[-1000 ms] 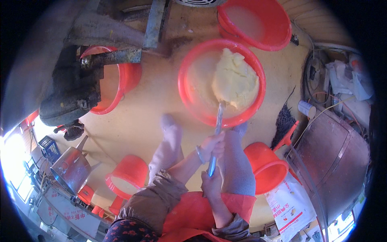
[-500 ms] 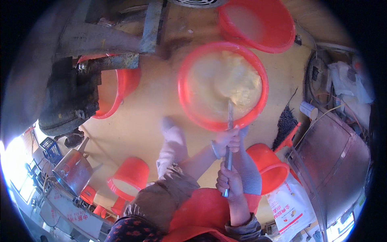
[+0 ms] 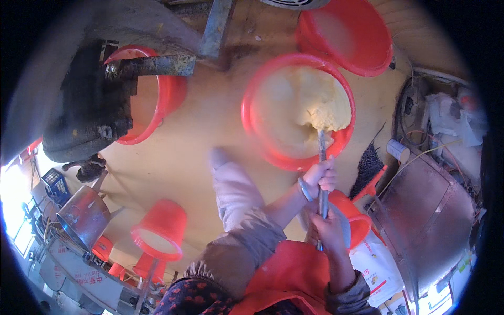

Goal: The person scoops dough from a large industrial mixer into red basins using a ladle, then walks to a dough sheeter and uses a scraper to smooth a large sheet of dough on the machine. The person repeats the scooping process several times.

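Note:
My left hand [image 3: 320,176], with a bracelet at its wrist, wraps round a long metal rod [image 3: 322,144]. My right hand [image 3: 331,230] grips the same rod lower down, nearer my body. The rod slants up to a large red basin [image 3: 247,115] on the floor ahead of me. Its far end goes under a lump of pale yellow, dough-like mass [image 3: 331,102] at the basin's right side, so the head of the tool is hidden. Cloudy pale liquid [image 3: 275,107] fills the rest of the basin.
A second red basin [image 3: 375,58] stands behind it. Red buckets [image 3: 163,223] are at left, and another [image 3: 349,223] is by my right leg. At right are a dark brush-like broom [image 3: 369,165] and a metal cabinet [image 3: 420,210]. Dark machinery [image 3: 89,100] juts in upper left.
The yellow lump now sits heaped over the rod's far end, with its near edge raised. Both hands and the rod have shifted right in the picture, and the whole view has moved slightly.

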The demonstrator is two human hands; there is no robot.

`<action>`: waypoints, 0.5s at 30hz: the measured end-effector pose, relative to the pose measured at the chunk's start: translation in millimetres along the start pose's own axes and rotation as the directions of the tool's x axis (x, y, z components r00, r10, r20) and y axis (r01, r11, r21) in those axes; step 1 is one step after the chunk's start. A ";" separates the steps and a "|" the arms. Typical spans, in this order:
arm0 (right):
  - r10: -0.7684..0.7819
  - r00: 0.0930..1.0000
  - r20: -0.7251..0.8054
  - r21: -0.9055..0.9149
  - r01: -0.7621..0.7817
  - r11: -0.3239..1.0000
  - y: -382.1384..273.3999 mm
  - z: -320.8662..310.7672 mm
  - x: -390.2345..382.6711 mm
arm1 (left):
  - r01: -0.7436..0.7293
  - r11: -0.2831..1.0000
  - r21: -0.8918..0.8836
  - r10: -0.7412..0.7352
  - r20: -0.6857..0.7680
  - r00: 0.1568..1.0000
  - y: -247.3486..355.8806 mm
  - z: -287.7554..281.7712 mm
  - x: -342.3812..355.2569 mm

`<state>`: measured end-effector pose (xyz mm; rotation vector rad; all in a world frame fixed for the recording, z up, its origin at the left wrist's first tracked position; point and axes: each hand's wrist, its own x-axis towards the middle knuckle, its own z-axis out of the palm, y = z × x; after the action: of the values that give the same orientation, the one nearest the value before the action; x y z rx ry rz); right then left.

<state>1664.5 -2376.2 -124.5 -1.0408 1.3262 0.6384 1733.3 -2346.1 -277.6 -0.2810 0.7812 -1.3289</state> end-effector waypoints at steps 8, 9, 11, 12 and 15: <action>0.039 0.996 0.084 0.158 -0.052 0.986 32.8 -11.4 6.8 | -0.054 0.969 0.241 0.118 -0.258 0.959 -14.3 -8.9 -11.3; 0.047 0.995 0.092 0.166 -0.061 0.984 39.0 -10.5 6.0 | -0.061 0.961 0.269 0.129 -0.243 0.961 -16.8 -11.4 -14.8; 0.020 0.990 0.138 0.179 -0.045 0.983 50.0 -11.9 2.6 | -0.052 0.946 0.320 0.137 -0.249 0.959 -22.5 -15.8 -23.1; 0.034 0.991 0.132 0.162 -0.055 0.985 55.2 -12.6 0.3 | -0.042 0.940 0.339 0.139 -0.269 0.953 -25.7 -17.5 -27.8; 0.064 0.992 0.112 0.112 -0.076 0.991 71.6 -8.2 -4.7 | -0.022 0.942 0.334 0.111 -0.252 0.961 -32.6 -20.4 -42.5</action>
<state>1597.8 -2351.4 -136.6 -0.8574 1.2933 0.6537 1693.8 -2309.5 -257.9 0.1945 0.7697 -1.4243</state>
